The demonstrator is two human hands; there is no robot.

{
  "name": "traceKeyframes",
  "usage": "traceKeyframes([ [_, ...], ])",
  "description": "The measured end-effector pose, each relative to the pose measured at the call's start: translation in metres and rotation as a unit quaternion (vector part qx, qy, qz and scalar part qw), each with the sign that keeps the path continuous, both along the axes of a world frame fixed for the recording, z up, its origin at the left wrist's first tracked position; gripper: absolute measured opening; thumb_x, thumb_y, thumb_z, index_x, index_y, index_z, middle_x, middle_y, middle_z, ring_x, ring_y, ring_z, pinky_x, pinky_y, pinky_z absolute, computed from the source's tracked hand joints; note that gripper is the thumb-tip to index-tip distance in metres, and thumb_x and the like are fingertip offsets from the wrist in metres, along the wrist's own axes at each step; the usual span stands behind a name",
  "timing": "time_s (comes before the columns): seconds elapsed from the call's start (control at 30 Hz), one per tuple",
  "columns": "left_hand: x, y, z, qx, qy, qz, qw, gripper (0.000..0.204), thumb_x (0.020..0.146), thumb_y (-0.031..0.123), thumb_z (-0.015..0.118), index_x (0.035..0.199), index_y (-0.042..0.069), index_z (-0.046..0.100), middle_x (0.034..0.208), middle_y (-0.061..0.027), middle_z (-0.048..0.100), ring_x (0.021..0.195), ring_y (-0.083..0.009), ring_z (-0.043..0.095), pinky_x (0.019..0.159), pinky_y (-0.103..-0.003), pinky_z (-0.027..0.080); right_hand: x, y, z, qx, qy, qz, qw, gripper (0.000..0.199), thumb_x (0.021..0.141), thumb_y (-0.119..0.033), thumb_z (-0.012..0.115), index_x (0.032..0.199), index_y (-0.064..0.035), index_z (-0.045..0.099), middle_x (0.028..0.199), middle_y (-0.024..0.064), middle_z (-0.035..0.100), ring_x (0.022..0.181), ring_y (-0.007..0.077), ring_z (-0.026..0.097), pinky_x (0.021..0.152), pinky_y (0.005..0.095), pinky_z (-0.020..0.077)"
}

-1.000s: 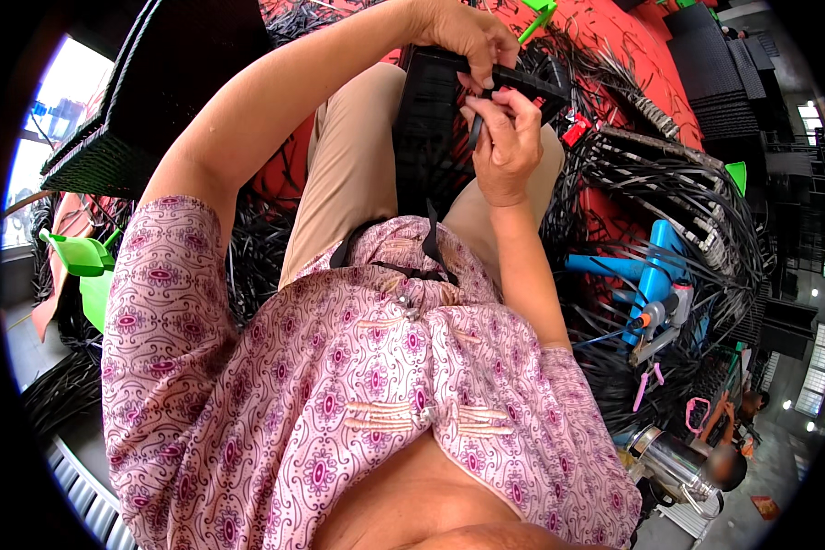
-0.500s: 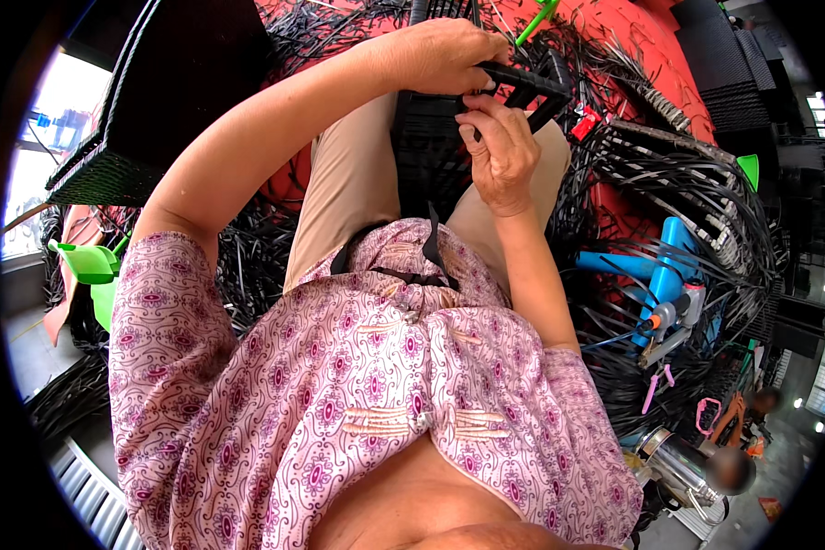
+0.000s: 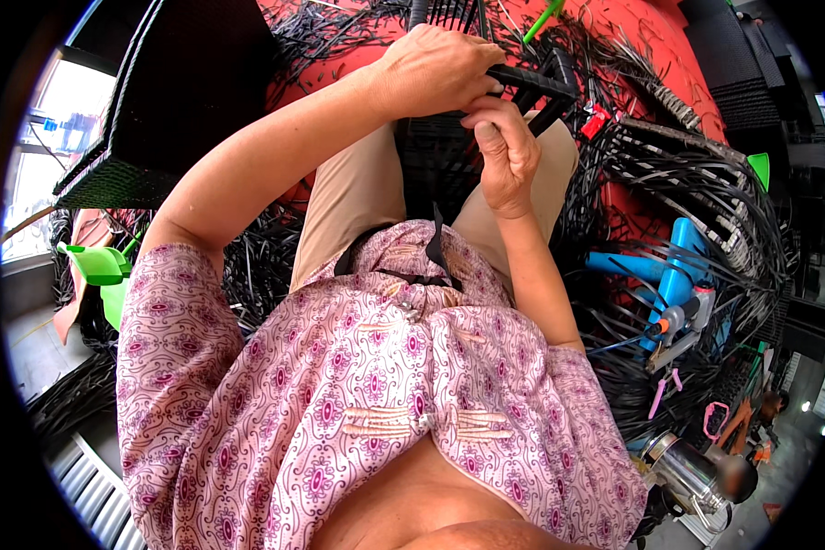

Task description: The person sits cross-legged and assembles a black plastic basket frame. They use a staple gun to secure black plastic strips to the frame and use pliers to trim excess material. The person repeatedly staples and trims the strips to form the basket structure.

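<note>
A black frame (image 3: 548,84), part of a woven-looking black piece, stands between my knees, its bars wrapped in dark strip. My left hand (image 3: 438,70) reaches across from the left, its fingers curled down over the near end of the frame's bar. Just below it, my right hand (image 3: 507,158) is closed with the thumb up, its fingertips against the left hand's fingers beside the bar. Whatever lies inside the right hand's fingers is hidden. My left wrist and hand cover part of the frame.
Black plastic strips (image 3: 257,266) lie in heaps around my legs over a red surface (image 3: 651,55). To the right are a strip-covered woven piece (image 3: 697,174), a blue tool (image 3: 674,275) and a steel flask (image 3: 683,463). A large black woven panel (image 3: 188,92) stands left, above a green dustpan (image 3: 99,264).
My left hand has come slightly lower and turned its back more upward. The right hand's fingers have folded in tighter, with the thumb now raised. The frame shifted slightly right and down in view.
</note>
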State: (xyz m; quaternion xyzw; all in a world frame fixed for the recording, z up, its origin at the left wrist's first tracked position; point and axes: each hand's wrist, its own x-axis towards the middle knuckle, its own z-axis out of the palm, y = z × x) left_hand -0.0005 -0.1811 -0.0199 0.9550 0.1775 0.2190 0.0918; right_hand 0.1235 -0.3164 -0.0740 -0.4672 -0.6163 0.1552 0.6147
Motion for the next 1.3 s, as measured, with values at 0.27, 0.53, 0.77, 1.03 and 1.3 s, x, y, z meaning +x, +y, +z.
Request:
traceKeyframes([
  [0.27, -0.003, 0.007, -0.003, -0.037, -0.046, -0.039, 0.998, 0.033, 0.089, 0.028, 0.071, 0.109, 0.003, 0.07, 0.093, -0.0151, 0.071, 0.084, -0.0371, 0.069, 0.072, -0.045, 0.055, -0.012, -0.003, 0.013, -0.101, 0.133, -0.031, 0.986, 0.041, 0.105, -0.03, 0.058, 0.078, 0.0005, 0.059, 0.07, 0.0041, 0.061, 0.064, 0.0117, 0.054, 0.061, 0.0279, 0.0447],
  [0.53, -0.004, 0.009, 0.001, -0.034, -0.044, -0.048, 0.997, 0.028, 0.087, 0.027, 0.073, 0.105, 0.005, 0.072, 0.086, -0.0138, 0.071, 0.078, -0.0363, 0.069, 0.069, -0.045, 0.054, -0.02, -0.011, 0.009, -0.101, 0.068, -0.094, 0.988, 0.04, 0.106, -0.028, 0.055, 0.075, -0.002, 0.058, 0.068, 0.0017, 0.057, 0.06, 0.0084, 0.047, 0.055, 0.026, 0.0382],
  [0.77, -0.012, 0.006, 0.007, -0.043, -0.041, -0.068, 0.996, 0.033, 0.085, 0.024, 0.074, 0.11, 0.005, 0.064, 0.104, -0.0116, 0.068, 0.099, -0.0316, 0.066, 0.087, -0.044, 0.049, 0.012, -0.004, 0.06, -0.141, -0.064, -0.015, 0.988, 0.033, 0.102, -0.027, 0.061, 0.081, -0.0017, 0.066, 0.069, 0.0064, 0.064, 0.054, 0.0131, 0.057, 0.051, 0.0293, 0.0433],
  [1.03, -0.016, -0.012, 0.0, 0.136, -0.115, 0.064, 0.982, 0.049, 0.078, 0.046, 0.08, 0.101, 0.005, 0.067, 0.099, -0.0079, 0.059, 0.098, -0.0273, 0.061, 0.09, -0.039, 0.044, 0.05, 0.082, 0.112, -0.153, -0.218, 0.032, 0.963, 0.021, 0.095, -0.016, 0.063, 0.088, 0.0013, 0.072, 0.078, 0.0099, 0.071, 0.075, 0.0198, 0.067, 0.073, 0.0314, 0.0513],
  [1.3, -0.013, -0.009, -0.011, 0.101, -0.123, 0.075, 0.984, 0.044, 0.082, 0.045, 0.079, 0.102, 0.007, 0.069, 0.095, -0.0059, 0.059, 0.089, -0.0257, 0.063, 0.078, -0.038, 0.049, 0.078, 0.111, 0.084, -0.146, -0.227, 0.111, 0.957, 0.025, 0.096, -0.018, 0.063, 0.086, 0.0038, 0.07, 0.077, 0.0097, 0.07, 0.074, 0.018, 0.066, 0.072, 0.0328, 0.0508],
])
